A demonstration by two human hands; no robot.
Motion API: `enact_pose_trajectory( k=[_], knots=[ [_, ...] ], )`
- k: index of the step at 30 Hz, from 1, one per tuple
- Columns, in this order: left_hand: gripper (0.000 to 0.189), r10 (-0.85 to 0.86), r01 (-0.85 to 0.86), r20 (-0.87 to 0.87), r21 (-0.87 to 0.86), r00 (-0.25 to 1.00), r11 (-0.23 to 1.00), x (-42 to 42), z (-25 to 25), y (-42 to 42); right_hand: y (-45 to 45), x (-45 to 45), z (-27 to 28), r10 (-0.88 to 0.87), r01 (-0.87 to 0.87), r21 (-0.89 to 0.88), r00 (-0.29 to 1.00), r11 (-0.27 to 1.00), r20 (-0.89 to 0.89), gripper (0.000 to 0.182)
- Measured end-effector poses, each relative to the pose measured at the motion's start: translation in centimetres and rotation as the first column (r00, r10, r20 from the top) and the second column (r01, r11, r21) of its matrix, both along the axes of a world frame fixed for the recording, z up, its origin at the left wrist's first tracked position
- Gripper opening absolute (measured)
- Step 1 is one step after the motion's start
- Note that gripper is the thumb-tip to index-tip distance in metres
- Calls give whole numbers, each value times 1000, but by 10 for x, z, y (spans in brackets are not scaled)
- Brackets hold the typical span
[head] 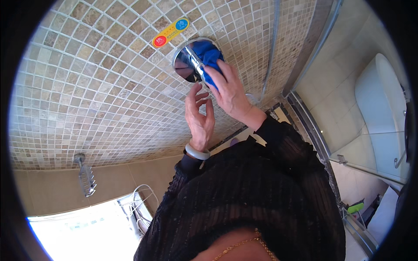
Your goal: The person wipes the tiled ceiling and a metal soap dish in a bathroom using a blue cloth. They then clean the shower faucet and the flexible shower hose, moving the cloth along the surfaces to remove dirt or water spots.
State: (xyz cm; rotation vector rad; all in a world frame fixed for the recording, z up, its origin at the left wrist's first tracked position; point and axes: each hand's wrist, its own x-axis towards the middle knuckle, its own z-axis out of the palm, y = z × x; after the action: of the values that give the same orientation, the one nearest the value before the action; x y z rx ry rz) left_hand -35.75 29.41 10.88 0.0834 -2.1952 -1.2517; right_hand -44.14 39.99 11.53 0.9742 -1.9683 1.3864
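Note:
A round chrome shower valve plate (183, 67) is mounted on the mosaic-tiled wall, with a chrome lever (193, 56) across its middle. My right hand (232, 89) holds a crumpled blue cloth (208, 53) against the right half of the plate and beside the lever. Part of the cloth is hidden under my fingers. Just below the plate's lower edge, my left hand (200, 119) is raised with its fingers curved and apart, holding nothing. A pale bangle (197, 152) circles my left wrist. Above the plate sits a yellow hot-and-cold label (171, 32).
A metal shower hose (272, 42) runs along the wall at right. Beyond a glass panel (369, 146) stands a white bathtub (375, 91). A wire soap basket (87, 179) juts from the wall at lower left, near a bright window (81, 235) and a looped white hose or cable (140, 205).

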Motion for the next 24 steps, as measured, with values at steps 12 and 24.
enact_pose_trajectory(
  k=[12,24],
  knots=[
    [35,-75,-61,137,782,988,621,-16,-23,1,14,-14,43,372,-195,612,912,767,-176,14],
    [44,208,-216,56,241,976,946,-13,-10,27,7,3,-35,679,-221,-654,399,723,616,52]
  ],
)
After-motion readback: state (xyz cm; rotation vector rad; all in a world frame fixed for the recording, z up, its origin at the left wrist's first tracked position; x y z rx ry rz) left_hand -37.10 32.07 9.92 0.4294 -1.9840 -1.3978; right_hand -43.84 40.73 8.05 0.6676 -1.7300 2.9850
